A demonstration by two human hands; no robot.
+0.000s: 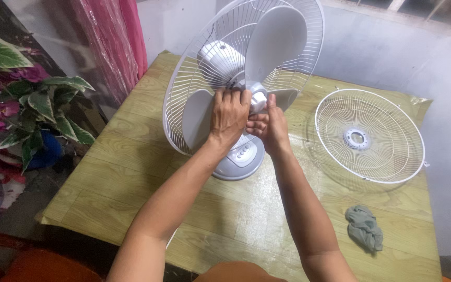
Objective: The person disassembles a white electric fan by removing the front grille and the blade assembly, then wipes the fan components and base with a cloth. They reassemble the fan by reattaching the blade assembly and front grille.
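Observation:
A white table fan [238,156] stands on the wood-patterned table [131,156] with its front guard off. Its rear wire guard [184,94] and pale grey blades [275,42] are exposed. My left hand [229,115] grips the blade hub from the left, fingers curled over it. My right hand [270,125] holds the round cap [258,96] at the hub's centre from below and the right. The hands touch each other at the hub.
The detached front wire guard [369,136] lies flat on the table's right side. A crumpled grey-green cloth [364,227] lies near the front right. A leafy plant [32,104] and a pink curtain [116,42] stand left of the table.

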